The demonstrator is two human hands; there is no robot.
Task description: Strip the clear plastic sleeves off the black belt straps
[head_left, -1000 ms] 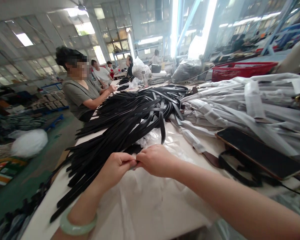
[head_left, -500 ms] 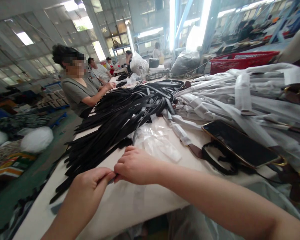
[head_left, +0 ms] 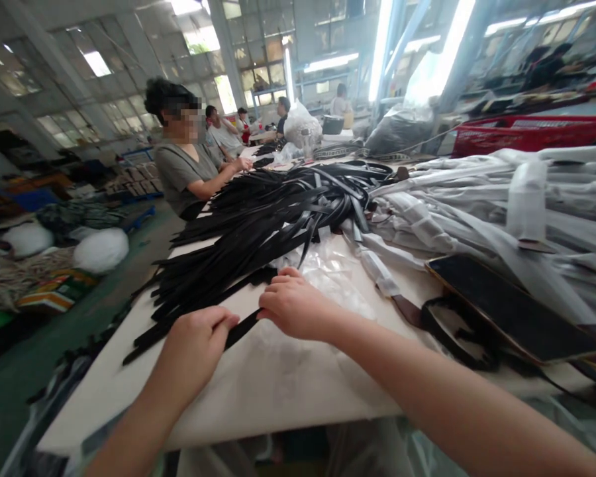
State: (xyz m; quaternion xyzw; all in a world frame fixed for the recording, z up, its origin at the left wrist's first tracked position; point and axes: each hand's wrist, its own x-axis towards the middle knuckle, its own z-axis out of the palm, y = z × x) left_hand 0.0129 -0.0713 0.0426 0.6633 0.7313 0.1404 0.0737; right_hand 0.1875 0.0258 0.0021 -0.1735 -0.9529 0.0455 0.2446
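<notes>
Both of my hands grip one black strap (head_left: 242, 328) that lies on the white table (head_left: 288, 384). My left hand (head_left: 196, 344) is closed over its near part. My right hand (head_left: 295, 306) pinches it a little farther along, next to a crumpled clear plastic bag (head_left: 335, 271). The strap belongs to a big fan of black straps (head_left: 258, 232) spread across the table's left half.
Straps wrapped in white (head_left: 477, 199) are heaped at the right, with a dark flat phone (head_left: 511, 308) lying on them. A person in a grey shirt (head_left: 183, 172) works at the table's far left. A red basket (head_left: 526, 132) stands behind. White sacks (head_left: 99, 248) lie on the floor.
My hands, pinched together at one point before, have drawn apart along the black strap, so a stretch of it shows between them. The view has swung slightly to the left.
</notes>
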